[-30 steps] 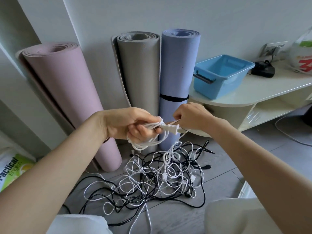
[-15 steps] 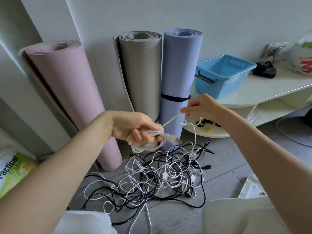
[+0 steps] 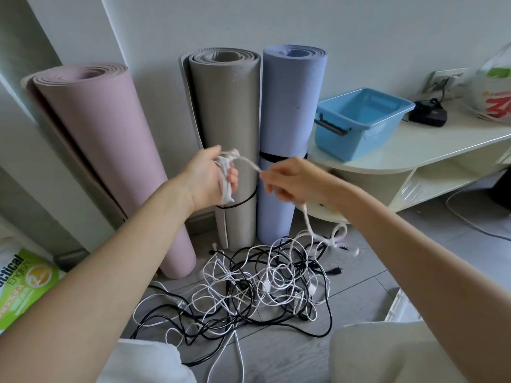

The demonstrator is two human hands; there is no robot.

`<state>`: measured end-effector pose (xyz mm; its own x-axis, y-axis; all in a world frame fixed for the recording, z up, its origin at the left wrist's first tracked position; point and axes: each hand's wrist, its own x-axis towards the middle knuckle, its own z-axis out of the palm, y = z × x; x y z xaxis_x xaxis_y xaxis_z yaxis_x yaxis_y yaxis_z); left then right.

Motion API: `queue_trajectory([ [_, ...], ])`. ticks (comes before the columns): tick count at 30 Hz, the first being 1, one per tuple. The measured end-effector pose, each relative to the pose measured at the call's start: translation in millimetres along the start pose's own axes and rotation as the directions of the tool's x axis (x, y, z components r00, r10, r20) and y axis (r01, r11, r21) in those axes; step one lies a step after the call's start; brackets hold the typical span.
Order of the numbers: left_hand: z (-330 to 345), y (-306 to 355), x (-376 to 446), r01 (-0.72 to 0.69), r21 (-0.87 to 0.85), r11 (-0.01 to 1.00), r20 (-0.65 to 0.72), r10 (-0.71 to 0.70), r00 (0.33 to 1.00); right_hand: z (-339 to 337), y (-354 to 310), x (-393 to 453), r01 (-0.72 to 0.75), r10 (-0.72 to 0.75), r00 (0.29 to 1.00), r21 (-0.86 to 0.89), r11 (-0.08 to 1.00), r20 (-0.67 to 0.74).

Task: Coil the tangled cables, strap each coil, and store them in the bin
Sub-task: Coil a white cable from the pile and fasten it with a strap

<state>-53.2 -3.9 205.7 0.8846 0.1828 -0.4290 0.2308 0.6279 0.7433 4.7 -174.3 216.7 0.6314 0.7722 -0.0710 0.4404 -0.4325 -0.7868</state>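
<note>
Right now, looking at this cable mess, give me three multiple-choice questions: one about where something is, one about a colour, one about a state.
1. Where is the blue bin?
A. On the cream shelf unit
B. On the floor among the cables
C. On top of the pink mat

2. What colour is the rolled mat standing between the other two?
A. Green
B. Grey
C. Red

3. What state is the white cable in?
A. Strapped and stored in the bin
C. Lying untouched on the floor
B. Partly coiled in the left hand, with the right hand pinching its free run

Answers:
1 A, the bin rests on the unit's top surface.
2 B, the grey mat stands between the pink mat and the lilac mat.
3 B, loops sit in the left hand while the cable trails down to the tangled pile.
</note>
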Motion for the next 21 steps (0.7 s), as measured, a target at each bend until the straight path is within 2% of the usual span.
queue_trajectory([
  [2,-5.6,8.7,3.3,-0.139,-0.147,0.979,-0.128,0.121,0.984,11.5,-4.7,-3.9,-0.009,-0.007,0.986,0.096,0.995,0.166],
  [5,-12.1,16.8,2.8,-0.301,-0.257,0.918,-0.240,0.242,0.940,17.7,-7.0,-7.0,-0.009,-0.030,0.964,0.143,0.990,0.264],
  [8,1.4,16.5,-4.8,-0.339,-0.385,0.859,-0.105,0.324,0.940,26.9,-3.5,-6.8,-0.036,0.016,0.930,0.047,0.998,0.367],
  [11,21.4,13.5,-14.8,-0.270,-0.355,0.895,0.139,0.336,0.931,35.0,4.3,-4.2,-0.114,0.139,0.913,-0.086,0.990,0.385],
  [12,25.9,13.3,-19.1,-0.220,-0.300,0.928,0.240,0.296,0.925,33.2,7.3,-2.9,-0.124,0.163,0.926,-0.134,0.983,0.341],
  [14,26.1,12.2,-25.1,-0.055,-0.133,0.990,0.453,0.111,0.884,24.2,13.1,-1.7,-0.124,0.170,0.962,-0.212,0.969,0.215],
  [16,19.6,7.8,-27.6,0.104,0.083,0.991,0.629,-0.133,0.765,11.4,20.4,-2.0,-0.129,0.159,0.982,-0.254,0.959,0.101],
  [18,14.1,1.4,-28.8,0.143,0.306,0.941,0.654,-0.317,0.687,-0.3,27.4,-2.8,-0.111,0.123,0.992,-0.238,0.965,0.038],
  [21,12.7,-3.4,-31.5,0.187,0.511,0.839,0.585,-0.499,0.640,-13.0,34.0,-2.3,-0.065,0.066,0.998,-0.230,0.971,-0.004],
])
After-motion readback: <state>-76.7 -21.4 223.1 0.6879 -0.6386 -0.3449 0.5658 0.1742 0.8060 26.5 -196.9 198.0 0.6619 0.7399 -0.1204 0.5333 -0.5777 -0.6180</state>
